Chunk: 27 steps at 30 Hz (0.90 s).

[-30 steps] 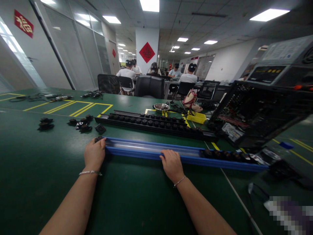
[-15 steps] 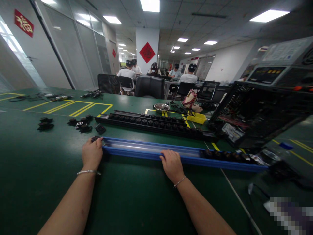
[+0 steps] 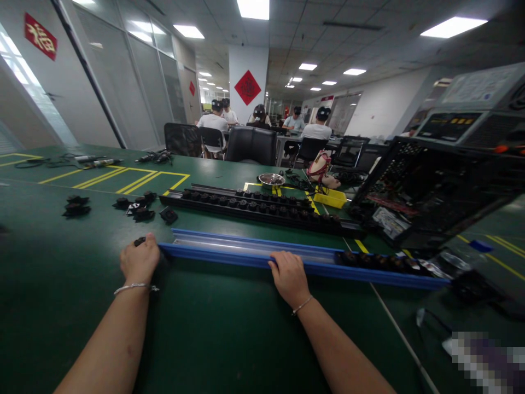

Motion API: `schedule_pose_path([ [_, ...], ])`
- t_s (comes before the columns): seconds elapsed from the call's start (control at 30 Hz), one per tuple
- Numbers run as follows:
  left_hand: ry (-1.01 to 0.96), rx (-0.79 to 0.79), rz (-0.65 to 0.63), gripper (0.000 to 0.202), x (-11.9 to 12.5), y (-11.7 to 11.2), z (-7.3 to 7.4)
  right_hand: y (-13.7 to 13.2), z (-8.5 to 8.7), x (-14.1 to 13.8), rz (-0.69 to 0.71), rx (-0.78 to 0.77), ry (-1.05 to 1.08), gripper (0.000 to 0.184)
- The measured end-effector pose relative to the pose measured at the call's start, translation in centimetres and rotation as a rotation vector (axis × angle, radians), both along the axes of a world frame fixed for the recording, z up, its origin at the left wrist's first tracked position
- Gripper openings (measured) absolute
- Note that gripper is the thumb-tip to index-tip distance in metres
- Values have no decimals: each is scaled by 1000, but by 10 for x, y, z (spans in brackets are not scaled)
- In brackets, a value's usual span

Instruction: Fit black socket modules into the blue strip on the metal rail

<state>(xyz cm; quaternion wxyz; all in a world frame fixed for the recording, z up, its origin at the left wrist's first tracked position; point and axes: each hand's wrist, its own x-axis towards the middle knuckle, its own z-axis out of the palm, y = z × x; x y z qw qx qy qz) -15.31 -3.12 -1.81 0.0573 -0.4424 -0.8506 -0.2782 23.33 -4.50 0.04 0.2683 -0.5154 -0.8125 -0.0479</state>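
A long blue channel rail (image 3: 233,257) lies across the green table in front of me, with several black parts (image 3: 377,261) sitting in its right portion. My right hand (image 3: 289,278) is closed over the near edge of the rail at about its middle. Just off the rail's left end, my left hand (image 3: 139,260) is closed around a small black part (image 3: 140,241), mostly covered by my fingers. More loose black parts (image 3: 143,210) lie on the table beyond my left hand.
Behind the blue rail lie black rails (image 3: 250,210) loaded with black parts. A metal dish (image 3: 271,179) and a yellow tray (image 3: 330,198) stand farther back. An open computer case (image 3: 426,191) rises at the right. Cables and tools (image 3: 96,161) lie far left; people sit in the background.
My left hand has moved left and slightly toward me, away from the rail's left end, with the black part in it. My right hand and the rail have stayed put.
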Motion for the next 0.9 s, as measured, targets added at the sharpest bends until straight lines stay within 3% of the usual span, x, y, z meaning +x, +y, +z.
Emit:
schedule_pose_path([
  [0.1,-131,-31,192,63,2,1,2,-1,2,2,0,4,3,14],
  [0.17,-182,-30,232,61,4,0,3,-1,3,5,-1,20,4,14],
  [0.4,-190,-7,197,58,24,-9,14,3,4,14,-47,71,102,17],
  [0.53,-28,104,128,41,50,-13,29,11,8,32,-225,189,145,19],
  [0.57,11,116,69,38,57,-13,31,13,10,39,-301,214,136,19],
  [0.7,152,188,-368,31,87,-9,31,21,13,70,-656,330,126,25],
  [0.8,207,196,-598,34,108,-9,24,23,11,90,-782,357,96,31],
  [0.9,265,100,-707,38,121,-10,20,24,7,104,-839,347,116,32],
])
